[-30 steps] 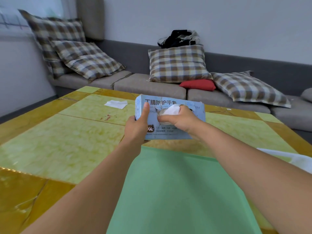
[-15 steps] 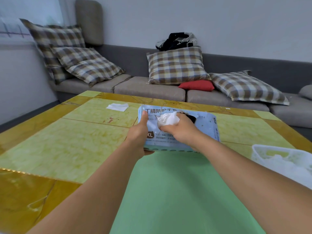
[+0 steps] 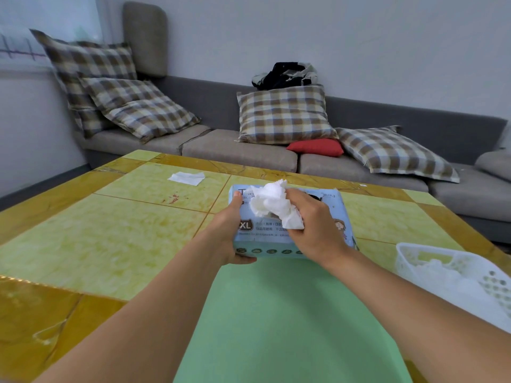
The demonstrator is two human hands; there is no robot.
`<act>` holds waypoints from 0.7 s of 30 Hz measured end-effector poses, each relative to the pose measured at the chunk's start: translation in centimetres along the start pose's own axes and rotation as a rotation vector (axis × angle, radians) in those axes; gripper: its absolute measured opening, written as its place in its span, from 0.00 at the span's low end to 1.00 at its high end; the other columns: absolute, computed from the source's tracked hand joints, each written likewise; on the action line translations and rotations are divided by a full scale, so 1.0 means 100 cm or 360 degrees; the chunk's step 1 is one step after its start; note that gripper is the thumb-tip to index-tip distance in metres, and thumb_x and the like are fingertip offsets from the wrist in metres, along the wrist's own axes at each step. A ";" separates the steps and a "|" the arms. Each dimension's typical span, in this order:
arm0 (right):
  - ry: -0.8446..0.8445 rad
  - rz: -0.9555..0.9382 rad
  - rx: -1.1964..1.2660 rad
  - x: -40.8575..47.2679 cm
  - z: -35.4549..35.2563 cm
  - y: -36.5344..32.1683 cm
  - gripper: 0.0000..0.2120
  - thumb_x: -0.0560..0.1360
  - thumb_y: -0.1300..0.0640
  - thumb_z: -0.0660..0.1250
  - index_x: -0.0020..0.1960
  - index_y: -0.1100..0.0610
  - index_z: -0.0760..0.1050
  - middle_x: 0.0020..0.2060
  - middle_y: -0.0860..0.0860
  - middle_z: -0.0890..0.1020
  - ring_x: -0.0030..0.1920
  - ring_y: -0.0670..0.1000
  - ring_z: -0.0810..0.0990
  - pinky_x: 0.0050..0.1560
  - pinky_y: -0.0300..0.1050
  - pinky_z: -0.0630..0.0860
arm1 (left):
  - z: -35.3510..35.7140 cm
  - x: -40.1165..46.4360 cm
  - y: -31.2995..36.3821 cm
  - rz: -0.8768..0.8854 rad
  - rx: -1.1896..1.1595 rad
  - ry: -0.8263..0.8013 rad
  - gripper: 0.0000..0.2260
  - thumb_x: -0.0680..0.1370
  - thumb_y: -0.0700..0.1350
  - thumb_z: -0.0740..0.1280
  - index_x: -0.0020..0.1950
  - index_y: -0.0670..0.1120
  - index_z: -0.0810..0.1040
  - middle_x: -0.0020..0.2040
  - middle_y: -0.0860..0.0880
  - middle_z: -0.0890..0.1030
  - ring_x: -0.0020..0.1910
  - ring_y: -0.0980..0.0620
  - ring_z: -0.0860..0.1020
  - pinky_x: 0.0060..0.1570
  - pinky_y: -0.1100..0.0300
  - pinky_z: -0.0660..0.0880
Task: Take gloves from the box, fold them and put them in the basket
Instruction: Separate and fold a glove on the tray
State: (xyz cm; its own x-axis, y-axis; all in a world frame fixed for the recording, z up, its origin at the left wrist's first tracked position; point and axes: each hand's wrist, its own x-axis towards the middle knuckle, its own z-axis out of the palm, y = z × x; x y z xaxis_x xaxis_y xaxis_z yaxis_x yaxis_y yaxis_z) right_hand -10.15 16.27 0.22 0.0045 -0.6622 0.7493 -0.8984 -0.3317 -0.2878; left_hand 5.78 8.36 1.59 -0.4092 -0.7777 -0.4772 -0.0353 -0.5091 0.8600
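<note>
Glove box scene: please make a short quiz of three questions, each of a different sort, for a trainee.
1. True or false: the left hand grips the end of the glove box.
2. What does the right hand hold? A) a crumpled white glove B) the red cushion C) the basket
3. Fill in: the white basket stands on the table to the ___ of the box.

Key:
1. True.
2. A, the white glove, held over the top of the box.
3. Right; white material already lies in it.
</note>
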 end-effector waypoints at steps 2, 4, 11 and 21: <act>0.0175 0.0081 0.0065 -0.001 -0.002 -0.002 0.12 0.72 0.71 0.68 0.54 0.63 0.77 0.40 0.51 0.80 0.38 0.47 0.73 0.38 0.41 0.71 | 0.001 0.000 0.000 0.0044 -0.0009 -0.0008 0.29 0.77 0.72 0.58 0.56 0.48 0.80 0.43 0.44 0.87 0.45 0.41 0.84 0.47 0.43 0.80; 0.0350 0.0209 0.0166 0.002 -0.003 -0.005 0.10 0.74 0.71 0.70 0.53 0.62 0.77 0.37 0.50 0.80 0.35 0.45 0.75 0.35 0.41 0.70 | 0.000 0.000 0.000 0.0099 -0.0024 -0.0010 0.29 0.77 0.72 0.58 0.54 0.48 0.80 0.41 0.44 0.87 0.45 0.42 0.84 0.49 0.42 0.80; 0.0677 0.0320 0.0389 0.010 -0.010 -0.019 0.14 0.75 0.69 0.73 0.53 0.54 0.75 0.40 0.39 0.80 0.40 0.35 0.77 0.42 0.31 0.73 | -0.003 0.005 -0.001 0.0031 -0.0025 -0.0020 0.28 0.77 0.71 0.59 0.53 0.47 0.79 0.42 0.43 0.87 0.45 0.41 0.85 0.49 0.40 0.81; 0.0963 0.0448 0.0753 0.052 -0.035 -0.044 0.11 0.78 0.62 0.71 0.58 0.65 0.77 0.49 0.53 0.83 0.51 0.47 0.83 0.53 0.43 0.78 | -0.018 0.008 -0.004 0.0202 -0.0243 0.0072 0.28 0.77 0.71 0.59 0.56 0.48 0.80 0.43 0.44 0.87 0.46 0.42 0.85 0.47 0.40 0.83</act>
State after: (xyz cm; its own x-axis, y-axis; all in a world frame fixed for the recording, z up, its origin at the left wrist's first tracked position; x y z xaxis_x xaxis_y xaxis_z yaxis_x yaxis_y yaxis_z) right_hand -7.75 16.63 7.51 -0.5531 -0.3307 0.7646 -0.5495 -0.5450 -0.6333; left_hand 7.10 7.29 0.50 -0.3602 -0.8531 -0.3775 0.1542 -0.4536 0.8778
